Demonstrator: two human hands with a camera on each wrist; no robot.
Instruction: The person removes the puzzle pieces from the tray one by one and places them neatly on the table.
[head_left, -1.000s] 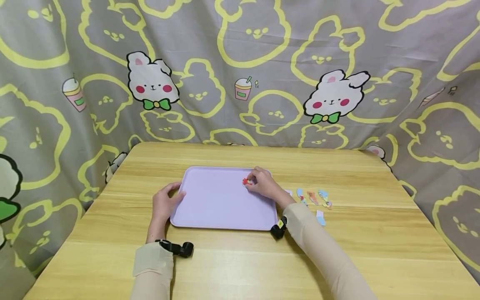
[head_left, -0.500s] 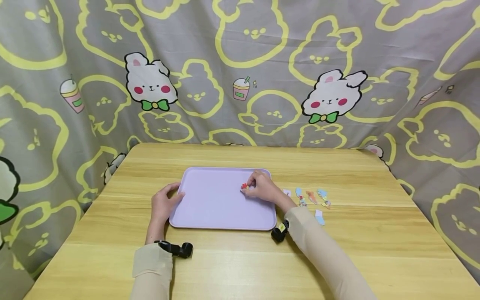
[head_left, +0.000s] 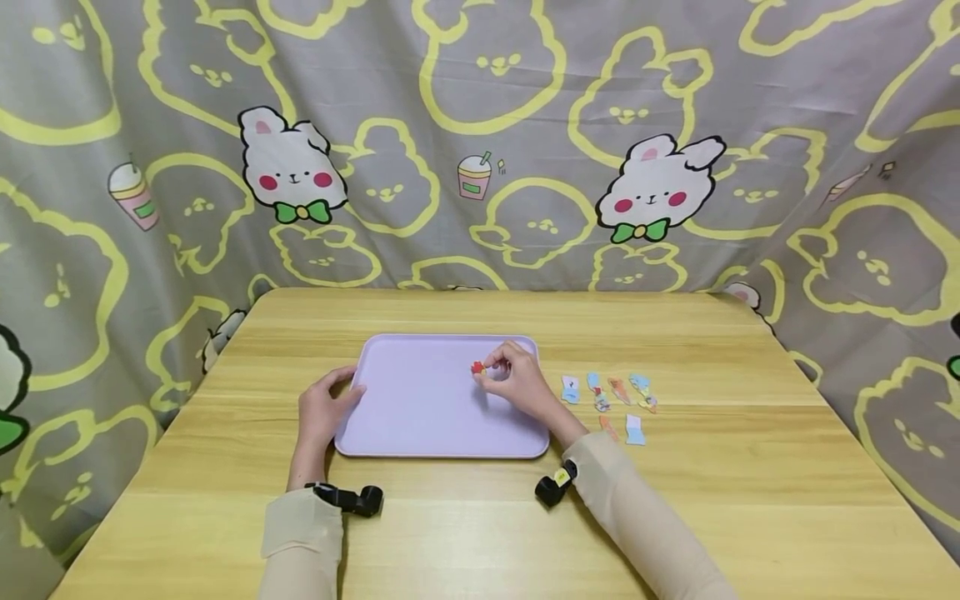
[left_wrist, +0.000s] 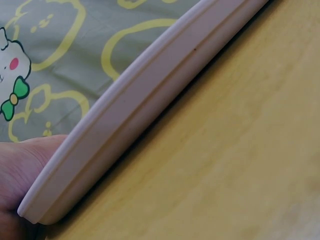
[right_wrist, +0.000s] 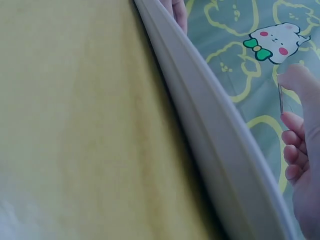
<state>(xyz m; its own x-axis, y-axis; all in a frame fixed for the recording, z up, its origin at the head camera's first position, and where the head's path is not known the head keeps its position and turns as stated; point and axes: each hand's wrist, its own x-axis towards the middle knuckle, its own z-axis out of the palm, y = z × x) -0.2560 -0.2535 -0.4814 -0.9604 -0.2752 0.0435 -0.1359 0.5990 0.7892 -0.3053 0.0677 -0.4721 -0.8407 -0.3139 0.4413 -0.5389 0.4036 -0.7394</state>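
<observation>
A pale purple tray [head_left: 427, 408] lies flat on the wooden table. My left hand [head_left: 322, 408] grips its left edge, thumb over the rim and fingers along the outside; the left wrist view shows part of that hand [left_wrist: 25, 170] behind the tray's side wall [left_wrist: 130, 107]. Above the right half of the tray, my right hand [head_left: 521, 382] pinches a small red puzzle piece [head_left: 478, 367] between thumb and forefinger. Seen edge-on in the right wrist view, the piece [right_wrist: 281, 97] looks thin, and the remaining fingers are curled.
Right of the tray lie several flat coloured puzzle pieces, among them a pink and blue one [head_left: 570, 389], an orange one [head_left: 619, 391] and a white and blue one [head_left: 635, 430]. A patterned grey curtain [head_left: 450, 233] hangs behind the wooden table [head_left: 450, 533].
My right hand has moved a little left over the tray with the red puzzle piece, uncovering more pieces on the table. The left hand keeps its hold on the tray.
</observation>
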